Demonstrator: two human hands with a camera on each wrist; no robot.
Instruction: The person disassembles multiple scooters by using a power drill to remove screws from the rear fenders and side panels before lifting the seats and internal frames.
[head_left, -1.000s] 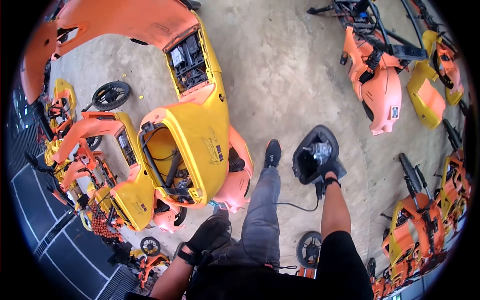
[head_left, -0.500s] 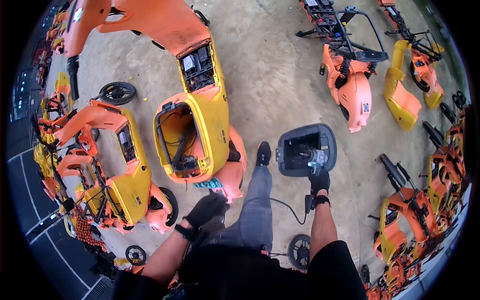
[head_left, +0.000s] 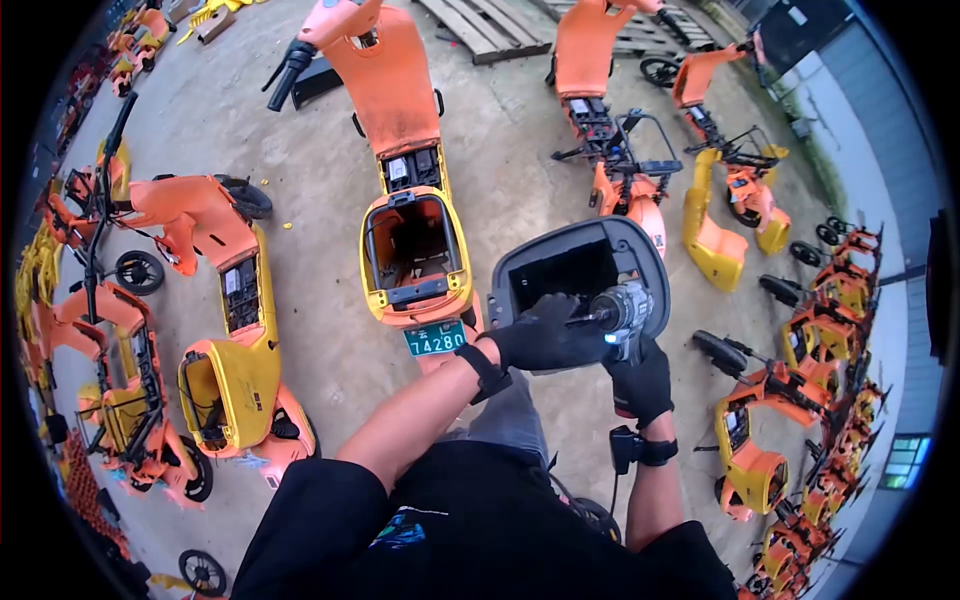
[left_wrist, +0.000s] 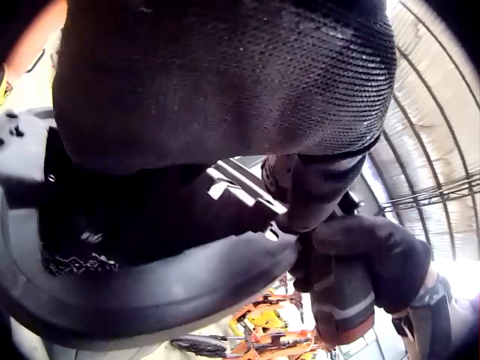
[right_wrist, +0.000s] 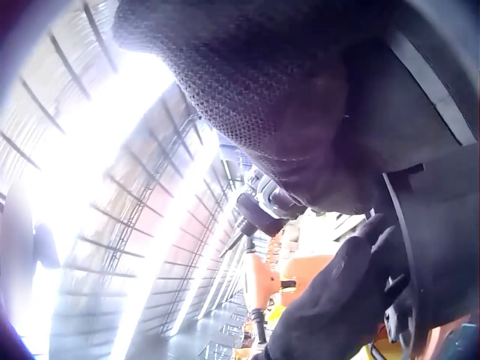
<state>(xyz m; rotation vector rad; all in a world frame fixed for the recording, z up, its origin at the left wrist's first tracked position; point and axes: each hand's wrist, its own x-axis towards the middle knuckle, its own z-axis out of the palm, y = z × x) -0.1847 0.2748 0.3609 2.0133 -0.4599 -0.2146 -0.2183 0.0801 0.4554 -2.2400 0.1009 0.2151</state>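
A cordless drill (head_left: 622, 312), grey with a lit lamp, overlaps the right part of a dark grey bucket-like bin (head_left: 648, 262) with a wide rim. My gloved right hand (head_left: 640, 385) grips the drill by its handle, which shows in the left wrist view below the chuck end (left_wrist: 341, 296). Across the bin's near rim lies my gloved left hand (head_left: 550, 335), close beside the drill's front. In the right wrist view the left hand's fingers (right_wrist: 375, 240) curl at the bin's edge. The bin's inside is dark and partly hidden.
A yellow and orange scooter (head_left: 415, 255) with an opened tail and green number plate (head_left: 435, 339) stands just left of the bin. More stripped scooters line the left and right (head_left: 755, 440). A loose yellow panel (head_left: 712, 250) and wooden pallets (head_left: 485, 28) lie farther off.
My left hand has come up and right from beside my leg to the bin's rim. Bin and drill now appear larger and nearer, and the head view has tilted up, showing more scooters.
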